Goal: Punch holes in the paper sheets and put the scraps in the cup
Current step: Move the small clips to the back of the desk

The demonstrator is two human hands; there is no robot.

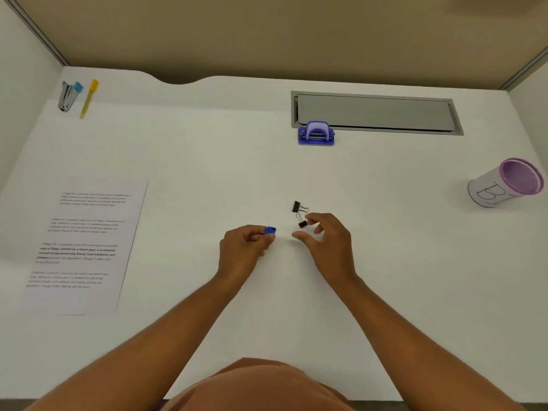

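Head view: left hand [246, 247] pinches small blue clip [270, 230]; right hand [323, 235], fingers spread, beside two black binder clips [300, 215].

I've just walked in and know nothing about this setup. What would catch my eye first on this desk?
Two bare hands meet at the desk's middle: the left hand pinches a small blue clip, while the right hand hovers open beside two black binder clips. Behind them stands a purple hole punch, with a printed paper sheet on the left and a purple-rimmed cup at the far right.
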